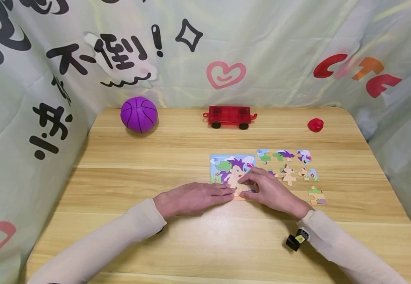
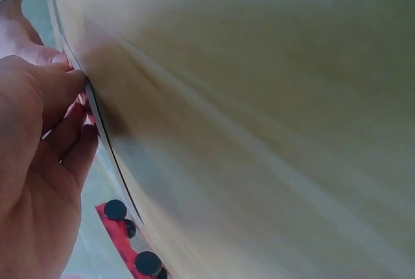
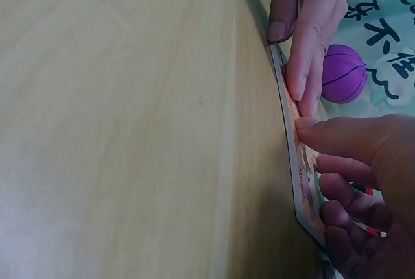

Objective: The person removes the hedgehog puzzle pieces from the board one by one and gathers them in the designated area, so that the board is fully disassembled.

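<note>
Puzzle-fitting is the step in hand: the puzzle board (image 1: 232, 169) lies on the tabletop (image 1: 155, 157), right of centre. The left hand (image 1: 195, 197) lies flat, fingers straight, steadying its near-left edge; the right hand (image 1: 269, 191) curls its fingers onto a piece at the board's near edge, probably pressing it home. Loose pieces (image 1: 288, 165) wait at three o'clock of the board, so the next move likely calls for a clean pinch there. Only the head view shows these, plus the purple ball (image 1: 139, 113) at eleven, red toy wagon (image 1: 229, 116) at twelve. The right wrist view alone shows the board's thin edge (image 3: 295, 162) under the fingertips.
</note>
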A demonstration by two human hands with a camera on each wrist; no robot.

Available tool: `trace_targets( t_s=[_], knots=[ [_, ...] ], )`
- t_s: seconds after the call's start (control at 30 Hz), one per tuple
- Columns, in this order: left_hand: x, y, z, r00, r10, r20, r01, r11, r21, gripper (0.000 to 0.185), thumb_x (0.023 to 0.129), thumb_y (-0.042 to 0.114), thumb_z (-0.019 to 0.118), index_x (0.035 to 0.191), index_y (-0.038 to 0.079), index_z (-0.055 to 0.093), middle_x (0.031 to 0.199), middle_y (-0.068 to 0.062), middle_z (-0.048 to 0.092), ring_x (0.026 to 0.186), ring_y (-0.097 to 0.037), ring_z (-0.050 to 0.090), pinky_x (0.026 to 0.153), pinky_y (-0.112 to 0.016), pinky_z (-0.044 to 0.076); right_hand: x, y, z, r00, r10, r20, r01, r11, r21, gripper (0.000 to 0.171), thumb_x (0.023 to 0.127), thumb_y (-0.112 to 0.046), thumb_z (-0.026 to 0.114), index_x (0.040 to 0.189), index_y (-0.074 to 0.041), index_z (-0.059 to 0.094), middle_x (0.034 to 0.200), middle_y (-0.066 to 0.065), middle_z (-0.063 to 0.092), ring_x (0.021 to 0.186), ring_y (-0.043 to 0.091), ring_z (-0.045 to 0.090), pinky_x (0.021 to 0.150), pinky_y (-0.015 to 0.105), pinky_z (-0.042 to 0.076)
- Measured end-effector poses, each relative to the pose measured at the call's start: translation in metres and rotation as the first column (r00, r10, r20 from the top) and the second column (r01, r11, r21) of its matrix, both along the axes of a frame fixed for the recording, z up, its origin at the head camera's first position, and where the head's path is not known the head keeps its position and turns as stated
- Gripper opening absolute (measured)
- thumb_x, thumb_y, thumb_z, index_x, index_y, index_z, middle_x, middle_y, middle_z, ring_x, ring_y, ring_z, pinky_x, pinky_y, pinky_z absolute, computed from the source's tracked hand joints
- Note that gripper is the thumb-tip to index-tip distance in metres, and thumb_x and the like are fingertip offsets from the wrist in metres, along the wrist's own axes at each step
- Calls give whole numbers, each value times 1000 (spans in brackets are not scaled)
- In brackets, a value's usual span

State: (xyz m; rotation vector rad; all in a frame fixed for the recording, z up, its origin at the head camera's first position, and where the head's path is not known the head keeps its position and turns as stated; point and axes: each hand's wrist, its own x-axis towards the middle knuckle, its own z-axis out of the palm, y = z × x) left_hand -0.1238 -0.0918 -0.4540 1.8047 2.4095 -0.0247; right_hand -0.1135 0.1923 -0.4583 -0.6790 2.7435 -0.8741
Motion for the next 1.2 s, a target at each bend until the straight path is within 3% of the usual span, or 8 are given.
trace_targets(
  t_s=[0.17,0.37,0.67,0.87,1.03,1.2],
  knots=[
    [-4,-5,4,1000,31,-4,-31,999,8,47,110,19,37,157,19,35,163,4,31,150,-14,29,119,-32,32,0,0,0,1000,3,6,-3,1000,-2,35,85,-35,81,116,-23,70,120,-4,63,112,19,59,99,48,50],
    [-8,-8,2,1000,31,6,-31,999,27,45,110,21,35,155,20,38,162,3,33,149,-15,31,119,-33,33,0,1,1,1000,-4,19,5,1000,-10,35,85,-35,81,116,-22,70,124,-2,63,134,30,50,111,58,39],
    [-8,-8,2,999,34,-41,-34,999,8,44,110,22,39,153,20,43,160,3,38,147,-14,36,112,-33,42,0,1,-1,1000,9,4,-9,1000,-7,35,86,-35,80,117,-22,69,124,-1,63,140,34,43,113,59,36],
    [-9,-9,2,997,39,-73,-38,999,15,42,109,27,43,149,20,49,156,5,43,143,-13,42,104,-31,49,0,1,-1,1000,21,-15,-21,1000,-8,35,87,-36,79,117,-22,69,122,-3,63,131,29,52,111,57,40],
    [-11,-10,0,997,31,-72,-28,999,40,42,108,29,46,149,21,49,156,5,44,142,-13,43,101,-32,52,2,6,0,1000,-1,-21,1,1000,-21,33,88,-37,78,117,-24,68,111,-8,62,100,14,58,90,39,53],
    [-13,-13,-3,999,38,-31,-36,997,75,43,108,31,46,149,22,49,156,5,44,142,-13,43,98,-33,54,3,12,-1,999,-33,-19,32,999,-34,24,88,-33,78,110,-24,71,98,-10,60,87,10,54,75,27,50]
  ],
)
